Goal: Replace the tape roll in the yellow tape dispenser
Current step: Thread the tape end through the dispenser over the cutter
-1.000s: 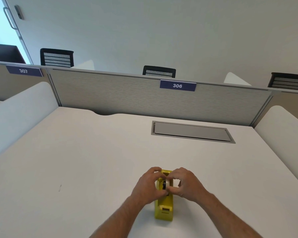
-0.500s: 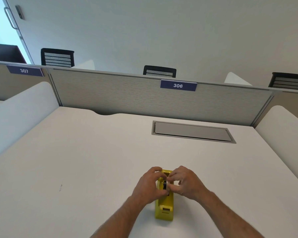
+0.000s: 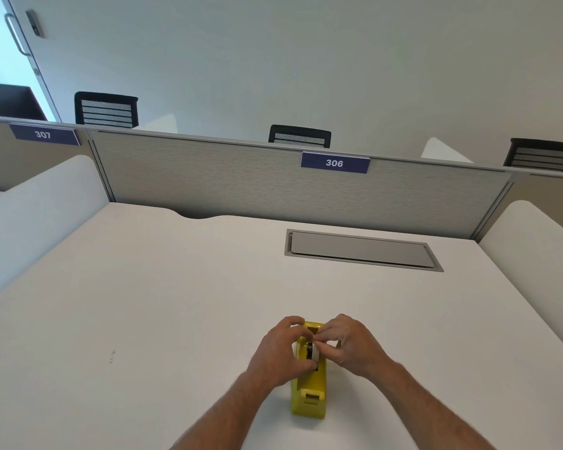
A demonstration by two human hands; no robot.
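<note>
The yellow tape dispenser (image 3: 308, 391) stands on the white desk (image 3: 143, 319) near the front edge, its cutter end toward me. A tape roll (image 3: 313, 349) with a dark core sits in the dispenser's cradle, mostly hidden by fingers. My left hand (image 3: 281, 352) wraps the dispenser's left side with its fingers on the roll. My right hand (image 3: 348, 345) pinches the roll from the right with thumb and fingertips. Both hands meet over the cradle.
A grey cable hatch (image 3: 361, 250) is set into the desk behind the dispenser. A fabric partition (image 3: 241, 183) labelled 306 closes the back, with white side dividers (image 3: 30, 206) left and right. Black chair backs (image 3: 106, 109) show beyond.
Both hands stay on the roll over the dispenser. The right hand's fingertips have shifted slightly on the roll; the dispenser has not moved.
</note>
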